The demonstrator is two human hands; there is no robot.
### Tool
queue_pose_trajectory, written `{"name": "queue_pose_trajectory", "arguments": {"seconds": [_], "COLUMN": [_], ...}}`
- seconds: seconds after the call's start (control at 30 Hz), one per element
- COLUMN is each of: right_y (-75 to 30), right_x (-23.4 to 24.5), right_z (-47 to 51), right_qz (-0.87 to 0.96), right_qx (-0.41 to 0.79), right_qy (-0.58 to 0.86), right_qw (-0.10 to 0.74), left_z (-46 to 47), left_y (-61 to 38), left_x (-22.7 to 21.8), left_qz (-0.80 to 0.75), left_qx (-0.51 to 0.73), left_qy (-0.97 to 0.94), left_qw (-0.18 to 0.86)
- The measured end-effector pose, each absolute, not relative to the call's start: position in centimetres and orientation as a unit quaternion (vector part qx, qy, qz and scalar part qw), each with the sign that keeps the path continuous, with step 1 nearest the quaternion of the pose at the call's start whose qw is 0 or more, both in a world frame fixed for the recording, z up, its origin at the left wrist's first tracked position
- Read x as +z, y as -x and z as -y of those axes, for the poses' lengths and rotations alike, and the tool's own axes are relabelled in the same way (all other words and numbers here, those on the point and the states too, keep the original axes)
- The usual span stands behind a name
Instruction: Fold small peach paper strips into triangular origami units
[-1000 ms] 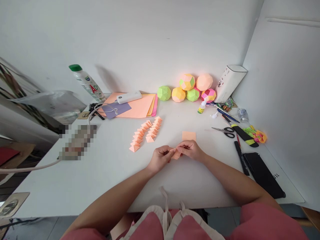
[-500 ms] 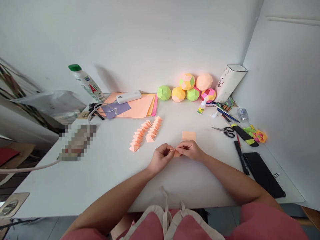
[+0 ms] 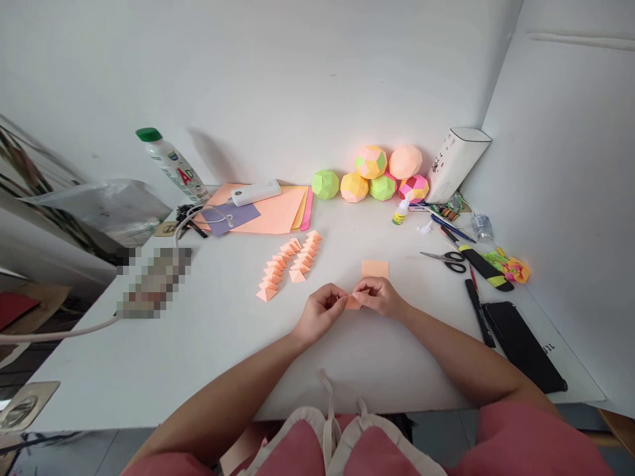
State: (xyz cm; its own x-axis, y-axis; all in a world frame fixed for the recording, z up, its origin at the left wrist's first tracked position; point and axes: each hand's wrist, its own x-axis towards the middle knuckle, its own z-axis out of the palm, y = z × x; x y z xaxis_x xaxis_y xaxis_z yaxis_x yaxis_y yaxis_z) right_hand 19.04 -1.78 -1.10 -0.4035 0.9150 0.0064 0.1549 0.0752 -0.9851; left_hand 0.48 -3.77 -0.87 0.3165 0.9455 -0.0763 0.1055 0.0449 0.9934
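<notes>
Between my two hands is a small piece of peach paper [image 3: 353, 303], mostly covered by the fingers. My left hand [image 3: 323, 311] pinches its left side with thumb and forefinger. On its other side my right hand [image 3: 381, 297] is closed on the paper too, the fingertips close to those of the left. Just beyond the right hand a flat peach paper piece [image 3: 375, 268] lies on the table. Farther left, folded peach paper units stand in two overlapping rows, a longer row [image 3: 274, 271] and a shorter row [image 3: 305, 256].
Faceted paper balls [image 3: 354, 188] sit against the wall. Coloured sheets [image 3: 278, 218] lie under a white power bank [image 3: 256, 192]. To the right are scissors [image 3: 452, 262], a glue bottle [image 3: 401, 210], a utility knife [image 3: 486, 268] and a black phone [image 3: 524, 347]. A bottle [image 3: 171, 165] stands back left.
My right hand's fingertips have shifted slightly right, away from the left hand's. The paper between the hands now shows a flatter face. Everything else on the table looks the same.
</notes>
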Motion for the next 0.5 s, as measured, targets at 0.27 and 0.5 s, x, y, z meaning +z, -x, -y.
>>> {"name": "queue_pose_trajectory", "arguments": {"seconds": [0.27,0.5], "right_y": [-18.68,-18.97], "right_x": [-1.15,-1.45], "right_z": [2.06,1.79], "right_qz": [0.683,0.587], "right_qx": [0.502,0.558], "right_qy": [0.421,0.447], "right_qw": [0.322,0.38], "left_z": [3.82,3.62], "left_y": [-0.73,-0.43], "left_x": [-1.56,-1.42], "left_qz": [-0.454,-0.454], "left_qx": [0.372,0.405], "left_qy": [-0.619,-0.569], "left_qw": [0.521,0.553]}}
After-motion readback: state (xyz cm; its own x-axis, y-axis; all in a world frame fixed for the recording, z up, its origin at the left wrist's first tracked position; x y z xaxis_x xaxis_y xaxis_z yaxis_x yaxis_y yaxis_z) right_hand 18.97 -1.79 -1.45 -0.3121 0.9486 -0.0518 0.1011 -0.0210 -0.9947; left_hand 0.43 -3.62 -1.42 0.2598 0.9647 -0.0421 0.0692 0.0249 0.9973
